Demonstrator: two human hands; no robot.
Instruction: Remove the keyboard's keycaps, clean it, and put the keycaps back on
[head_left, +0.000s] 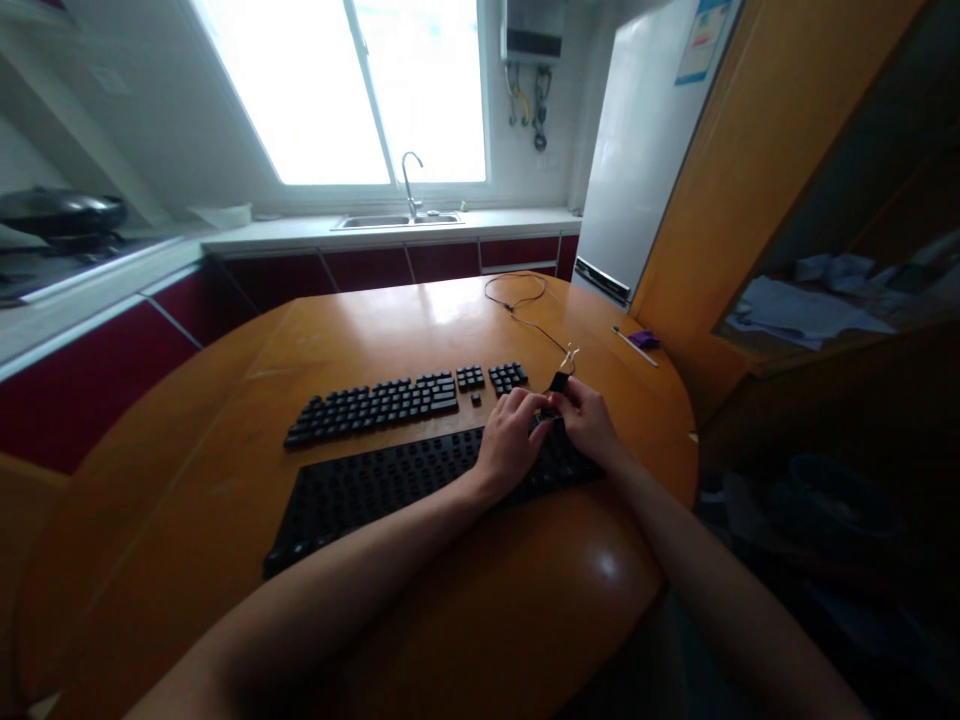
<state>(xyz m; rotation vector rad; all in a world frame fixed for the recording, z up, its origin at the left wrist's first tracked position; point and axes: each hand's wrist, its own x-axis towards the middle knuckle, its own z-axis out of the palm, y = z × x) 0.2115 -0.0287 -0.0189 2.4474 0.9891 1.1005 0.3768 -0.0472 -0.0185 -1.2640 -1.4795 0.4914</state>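
Note:
Over the right end of a black keyboard (382, 484), both my hands meet. My right hand (589, 425) is closed on a small black keycap puller (559, 382), whose pale wire prongs point up and away from me. Against it, my left hand (511, 440) has its fingers bent and pinched together; what lies between the fingertips is hidden. Much of the keyboard's left and middle shows bare switch posts without caps. Behind it, loose black keycaps (375, 405) lie in rows in keyboard order, with a single keycap (475, 398) apart from the blocks.
A thin dark cable (517, 306) loops across the back of the wooden table (202, 470). At the right edge lie a white stick-like item (636, 347) and a small purple thing (644, 339). Beyond stand a sink counter and a fridge (637, 130).

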